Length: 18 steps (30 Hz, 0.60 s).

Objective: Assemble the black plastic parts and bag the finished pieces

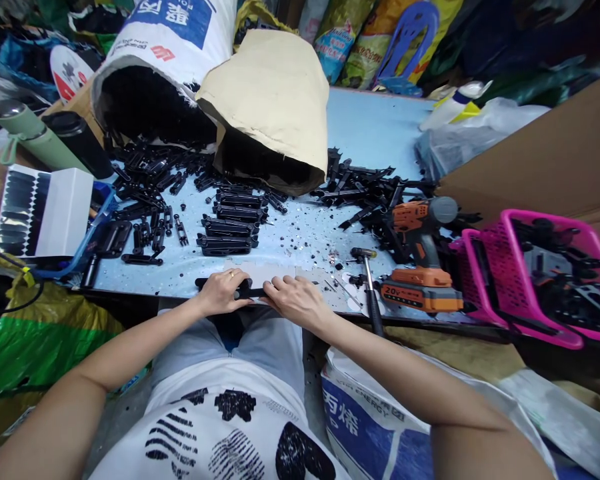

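At the front edge of the bench, my left hand (225,291) is closed around a long black plastic part (256,293). My right hand (296,301) grips the same part farther right, its fingers curled over the top. The part lies sideways above a grey plate (275,273), and much of it is hidden under my fingers. Just beyond my hands sits a row of similar black parts (230,227), laid side by side. A hammer (367,283) lies right of my right hand, its handle over the edge, with thin metal rods (347,292) beside it.
An orange cordless drill (420,260) stands on the right, before a pink basket (510,273) of black parts. Two open sacks (275,93) lie at the back amid heaped black pieces (150,180). Small screws dot the blue bench top (290,233). Bottles (45,137) stand left.
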Each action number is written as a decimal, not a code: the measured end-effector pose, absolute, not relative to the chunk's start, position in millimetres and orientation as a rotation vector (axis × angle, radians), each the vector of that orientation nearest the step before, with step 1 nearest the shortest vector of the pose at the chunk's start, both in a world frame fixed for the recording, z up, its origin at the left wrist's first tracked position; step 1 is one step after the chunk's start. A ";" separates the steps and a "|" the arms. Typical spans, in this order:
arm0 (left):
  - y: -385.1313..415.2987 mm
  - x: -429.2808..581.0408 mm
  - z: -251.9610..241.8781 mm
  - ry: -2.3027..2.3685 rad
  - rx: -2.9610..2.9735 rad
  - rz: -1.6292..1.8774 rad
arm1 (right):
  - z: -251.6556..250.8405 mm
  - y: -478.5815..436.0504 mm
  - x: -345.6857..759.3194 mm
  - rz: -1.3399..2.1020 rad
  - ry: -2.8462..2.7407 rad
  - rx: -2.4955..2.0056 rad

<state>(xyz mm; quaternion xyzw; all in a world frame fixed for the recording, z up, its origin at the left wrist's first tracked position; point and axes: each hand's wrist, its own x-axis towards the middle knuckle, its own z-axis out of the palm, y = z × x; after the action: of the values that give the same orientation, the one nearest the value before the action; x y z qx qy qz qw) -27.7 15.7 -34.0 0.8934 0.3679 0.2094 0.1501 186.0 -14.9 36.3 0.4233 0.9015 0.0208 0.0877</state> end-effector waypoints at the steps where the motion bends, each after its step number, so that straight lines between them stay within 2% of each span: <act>1: 16.6 -28.0 -34.7 1.063 2.562 0.628 | 39.0 -13.6 184.8 0.071 2.680 1.269; 7: 15.2 -23.7 -36.1 1.178 2.519 0.663 | 34.8 -7.0 187.5 0.202 2.744 1.229; 11: 14.5 -14.4 -28.9 1.153 2.524 0.431 | 5.0 0.0 204.4 0.199 2.850 1.194; 14: 48.5 -22.5 -14.9 1.135 2.516 0.490 | -21.8 4.1 220.3 0.120 2.928 1.294; 15: 68.5 -31.3 -10.0 1.227 2.486 0.565 | -28.6 4.5 224.9 0.089 2.943 1.336; 18: 139.8 -71.4 -2.8 1.956 2.158 0.666 | -36.6 5.9 232.6 -0.067 2.929 1.429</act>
<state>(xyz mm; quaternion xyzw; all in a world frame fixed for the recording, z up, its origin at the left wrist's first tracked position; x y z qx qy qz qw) -71.4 139.8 -2.8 0.7202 0.6527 0.2224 0.0766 232.6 5.9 -36.6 0.4377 0.8969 -0.0204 -0.0591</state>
